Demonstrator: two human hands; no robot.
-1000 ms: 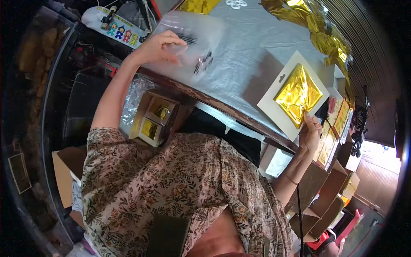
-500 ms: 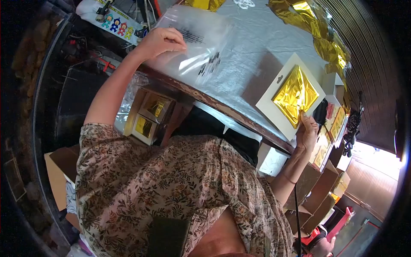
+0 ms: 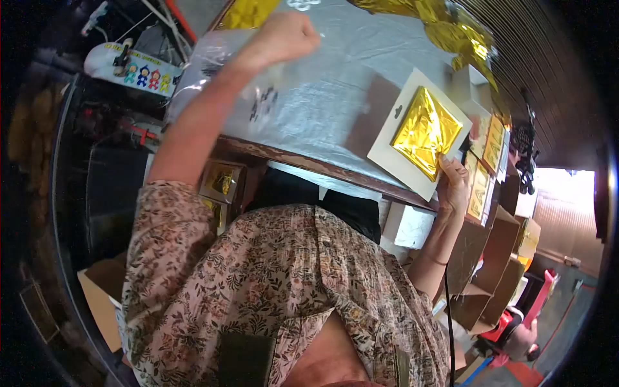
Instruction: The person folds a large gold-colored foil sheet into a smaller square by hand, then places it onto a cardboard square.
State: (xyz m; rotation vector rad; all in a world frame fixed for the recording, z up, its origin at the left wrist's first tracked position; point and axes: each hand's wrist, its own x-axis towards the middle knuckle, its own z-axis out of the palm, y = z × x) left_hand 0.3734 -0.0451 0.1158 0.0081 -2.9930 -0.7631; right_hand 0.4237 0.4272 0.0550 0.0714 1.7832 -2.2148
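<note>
My right hand grips the lower corner of a pale card with a hang hole. A folded gold foil packet shows on its face. The card is tilted above the table's right part. My left hand is a closed fist over the far left of the table, slightly blurred. What it holds, if anything, is hidden. Under and beside my left forearm lies a clear plastic bag with black print, also blurred.
Silvery sheeting covers the table. Gold foil lies along its far right edge. An open white box and printed boxes stand at the right. A skateboard is at the left. Another person is far off, lower right.
My left hand has moved away from me and to the right, and its fingers are curled more tightly. The plastic bag has shifted left. My right hand keeps its hold on the card.
</note>
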